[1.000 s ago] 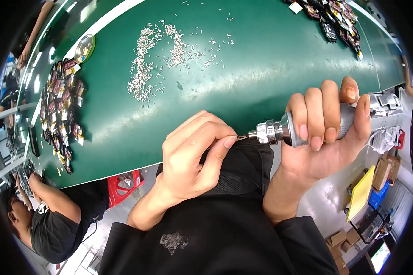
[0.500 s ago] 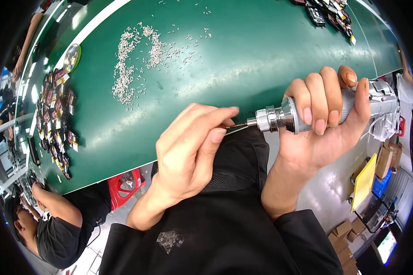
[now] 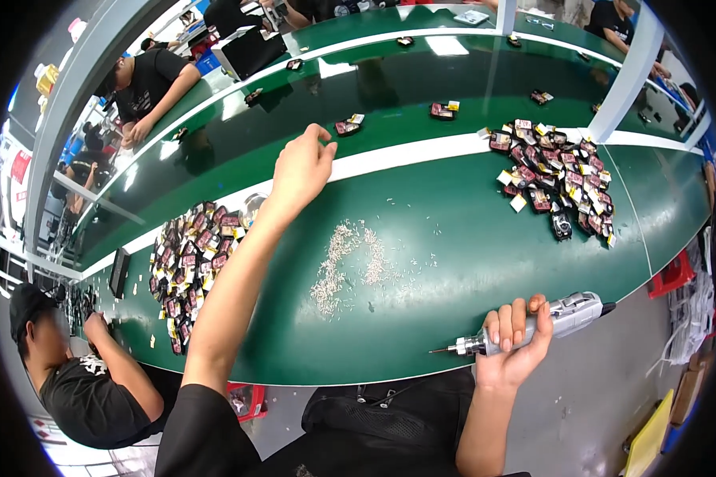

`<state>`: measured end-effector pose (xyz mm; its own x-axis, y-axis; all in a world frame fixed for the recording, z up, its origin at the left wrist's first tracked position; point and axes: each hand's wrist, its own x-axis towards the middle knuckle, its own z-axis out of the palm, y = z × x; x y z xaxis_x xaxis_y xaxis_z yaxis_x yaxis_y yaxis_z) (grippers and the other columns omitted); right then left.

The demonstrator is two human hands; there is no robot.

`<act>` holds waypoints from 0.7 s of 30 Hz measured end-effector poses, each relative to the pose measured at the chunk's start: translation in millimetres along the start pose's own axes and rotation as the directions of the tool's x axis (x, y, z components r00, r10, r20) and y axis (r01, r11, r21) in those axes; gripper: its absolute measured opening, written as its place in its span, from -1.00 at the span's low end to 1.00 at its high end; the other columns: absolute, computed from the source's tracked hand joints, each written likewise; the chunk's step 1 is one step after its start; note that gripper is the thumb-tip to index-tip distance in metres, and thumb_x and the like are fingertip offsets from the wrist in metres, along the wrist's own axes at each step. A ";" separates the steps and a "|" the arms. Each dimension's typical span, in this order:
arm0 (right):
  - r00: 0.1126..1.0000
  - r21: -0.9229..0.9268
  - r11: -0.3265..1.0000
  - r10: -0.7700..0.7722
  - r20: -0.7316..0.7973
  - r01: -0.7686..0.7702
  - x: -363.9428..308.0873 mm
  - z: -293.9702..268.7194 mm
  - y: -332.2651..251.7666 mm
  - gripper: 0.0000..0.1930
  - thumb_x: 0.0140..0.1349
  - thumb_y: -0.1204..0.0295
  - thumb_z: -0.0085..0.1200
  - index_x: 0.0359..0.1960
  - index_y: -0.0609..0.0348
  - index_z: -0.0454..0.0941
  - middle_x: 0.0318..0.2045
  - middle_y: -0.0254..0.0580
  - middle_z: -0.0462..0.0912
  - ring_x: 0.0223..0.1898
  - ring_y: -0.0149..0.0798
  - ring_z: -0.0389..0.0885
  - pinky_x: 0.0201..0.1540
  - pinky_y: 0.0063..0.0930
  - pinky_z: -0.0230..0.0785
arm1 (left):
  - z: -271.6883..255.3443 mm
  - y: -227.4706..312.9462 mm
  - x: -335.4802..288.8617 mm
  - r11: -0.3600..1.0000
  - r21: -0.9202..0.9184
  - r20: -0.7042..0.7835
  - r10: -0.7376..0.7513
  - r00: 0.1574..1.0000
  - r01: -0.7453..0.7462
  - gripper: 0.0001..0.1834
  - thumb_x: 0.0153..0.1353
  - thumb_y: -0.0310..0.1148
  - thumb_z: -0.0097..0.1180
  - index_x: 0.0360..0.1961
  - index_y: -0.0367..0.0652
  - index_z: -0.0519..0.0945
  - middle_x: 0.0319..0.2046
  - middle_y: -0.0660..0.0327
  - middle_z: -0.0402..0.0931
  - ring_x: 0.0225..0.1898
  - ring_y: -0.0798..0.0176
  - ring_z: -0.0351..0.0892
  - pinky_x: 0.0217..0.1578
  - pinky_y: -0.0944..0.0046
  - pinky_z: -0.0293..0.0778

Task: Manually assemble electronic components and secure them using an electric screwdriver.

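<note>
My left arm stretches forward across the green table [image 3: 445,278]. My left hand [image 3: 301,168] is above its white far edge, fingers bent and apart, with nothing seen in them. Just right of the fingertips, a small black labelled part [image 3: 348,126] rests on the belt. In my right hand [image 3: 515,338], at the table's near edge, is a silver-grey electric screwdriver [image 3: 574,313], its thin bit pointing left. Loose small silvery screws [image 3: 326,294] lie scattered mid-table. A heap of black labelled parts [image 3: 184,262] is partly hidden by my left forearm, as is a round dish [image 3: 254,205].
A second heap of black parts [image 3: 561,179] lies at the right, near a grey post [image 3: 630,75]. Beyond the white edge, a green conveyor belt [image 3: 398,83] carries spaced-out parts. One co-worker [image 3: 95,381] sits at my left; another [image 3: 155,87] works across the belt.
My left hand has left the screwdriver's bit and reached far forward over the table. My right hand still holds the screwdriver. The view has lifted, bringing in the belt and people beyond.
</note>
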<state>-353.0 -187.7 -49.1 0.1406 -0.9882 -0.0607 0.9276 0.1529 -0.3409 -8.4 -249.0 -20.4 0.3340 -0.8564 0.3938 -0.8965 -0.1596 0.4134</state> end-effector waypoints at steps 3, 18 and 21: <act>0.997 -0.022 1.000 0.019 0.076 -0.017 1.4 -5.6 -0.3 -0.83 0.38 0.32 -0.17 -0.35 0.11 0.30 -0.75 -0.43 0.17 -0.78 -0.50 0.12 -0.65 -0.54 0.15 | 28.6 -3.7 38.3 0.979 0.157 0.071 -0.140 0.988 0.128 -0.54 0.13 -0.17 0.18 -0.08 -0.29 0.43 -0.34 0.01 0.52 -0.23 0.01 0.56 -0.20 0.08 0.44; 0.982 -0.064 0.990 0.130 0.135 -0.123 -4.7 -18.7 -17.8 -0.83 0.35 0.31 -0.16 -0.36 0.09 0.30 -0.76 -0.42 0.19 -0.79 -0.48 0.14 -0.63 -0.52 0.15 | 27.1 99.1 -45.4 0.781 -0.120 0.221 0.623 0.750 -0.613 -0.64 0.12 -0.55 0.04 -0.01 -0.33 0.49 -0.03 0.00 0.46 0.00 -0.03 0.45 0.00 0.12 0.43; 0.977 -0.108 0.986 0.141 0.161 -0.124 -13.2 -20.3 -23.5 -0.82 0.36 0.30 -0.14 -0.36 0.10 0.29 -0.77 -0.45 0.18 -0.80 -0.51 0.16 -0.66 -0.55 0.17 | 21.3 143.3 -108.6 0.661 -0.187 0.291 0.744 0.601 -0.727 -0.52 -0.01 -0.57 0.10 0.02 -0.38 0.46 0.00 0.00 0.44 0.03 -0.01 0.44 -0.04 0.14 0.48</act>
<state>-383.7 -178.1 -59.3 0.3236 -0.9452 0.0435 0.8599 0.2747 -0.4303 -179.3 -189.4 -21.4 -0.5510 -0.7767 0.3053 -0.7808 0.6089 0.1400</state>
